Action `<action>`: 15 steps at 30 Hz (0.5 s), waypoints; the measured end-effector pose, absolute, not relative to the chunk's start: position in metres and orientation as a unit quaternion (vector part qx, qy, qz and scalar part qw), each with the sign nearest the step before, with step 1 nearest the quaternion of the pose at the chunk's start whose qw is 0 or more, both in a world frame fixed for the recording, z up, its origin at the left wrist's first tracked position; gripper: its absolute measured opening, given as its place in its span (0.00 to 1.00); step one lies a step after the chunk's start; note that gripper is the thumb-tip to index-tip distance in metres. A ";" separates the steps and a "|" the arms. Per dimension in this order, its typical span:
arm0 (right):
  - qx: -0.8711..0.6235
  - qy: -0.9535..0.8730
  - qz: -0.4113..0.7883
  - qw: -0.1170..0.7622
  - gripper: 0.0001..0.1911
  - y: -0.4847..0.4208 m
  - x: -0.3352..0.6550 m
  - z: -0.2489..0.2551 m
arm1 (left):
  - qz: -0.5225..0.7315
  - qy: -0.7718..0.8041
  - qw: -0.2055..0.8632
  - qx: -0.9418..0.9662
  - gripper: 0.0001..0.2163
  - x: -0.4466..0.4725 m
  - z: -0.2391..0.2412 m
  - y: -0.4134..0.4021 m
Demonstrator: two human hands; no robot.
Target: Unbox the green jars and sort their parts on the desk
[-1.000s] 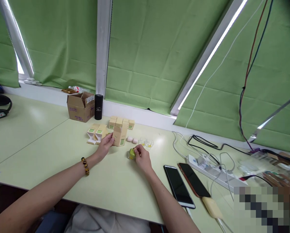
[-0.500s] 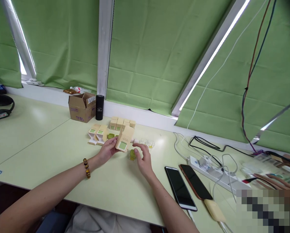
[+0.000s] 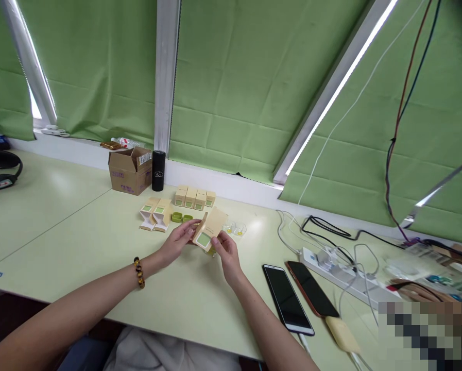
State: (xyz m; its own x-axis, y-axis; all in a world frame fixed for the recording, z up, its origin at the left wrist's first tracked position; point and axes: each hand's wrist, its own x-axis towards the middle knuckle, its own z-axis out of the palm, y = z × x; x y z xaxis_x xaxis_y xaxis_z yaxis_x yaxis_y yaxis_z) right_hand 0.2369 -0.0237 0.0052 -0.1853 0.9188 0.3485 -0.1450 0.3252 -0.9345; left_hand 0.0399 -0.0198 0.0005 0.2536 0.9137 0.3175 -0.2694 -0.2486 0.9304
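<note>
Between my hands is a small tan paper box (image 3: 212, 226) with a green window and a raised top. My left hand (image 3: 180, 241) grips its left side; my right hand (image 3: 227, 255) pinches its lower right edge. Partly hidden beneath the box lies a small green item (image 3: 210, 252) on the table. Green square containers (image 3: 177, 217) sit just beyond my left fingers. Clear little containers with yellow spots (image 3: 238, 229) stand to the right of the box. Two tan boxes with open ends (image 3: 154, 214) stand left of my left hand.
Behind my hands, several closed tan boxes (image 3: 190, 198) stand in a group. A cardboard carton (image 3: 130, 172) and black tumbler (image 3: 158, 171) are at the back. On the right lie two phones (image 3: 288, 300), a power strip (image 3: 346, 278) and loose cables.
My right hand has come to the box and now grips its right edge. The box has shifted slightly right and down, now covering most of the green item on the table.
</note>
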 end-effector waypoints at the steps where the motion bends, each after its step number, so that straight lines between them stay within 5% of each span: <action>1: -0.325 -0.590 0.481 0.561 0.22 -0.024 0.237 0.006 | 0.547 0.277 0.525 0.590 0.27 0.039 0.002 -0.022; 15: -0.372 -0.592 0.426 0.575 0.23 -0.018 0.235 -0.002 | 0.535 0.295 0.411 0.677 0.28 0.045 0.000 -0.033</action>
State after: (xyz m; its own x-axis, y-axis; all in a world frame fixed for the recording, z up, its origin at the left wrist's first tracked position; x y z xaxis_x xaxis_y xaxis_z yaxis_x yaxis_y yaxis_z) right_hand 0.2352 -0.0178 -0.0022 -0.0631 0.9294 0.3635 -0.0491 0.3609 -0.9313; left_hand 0.0454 -0.0334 -0.0003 0.2537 0.8390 0.4813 -0.0397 -0.4881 0.8719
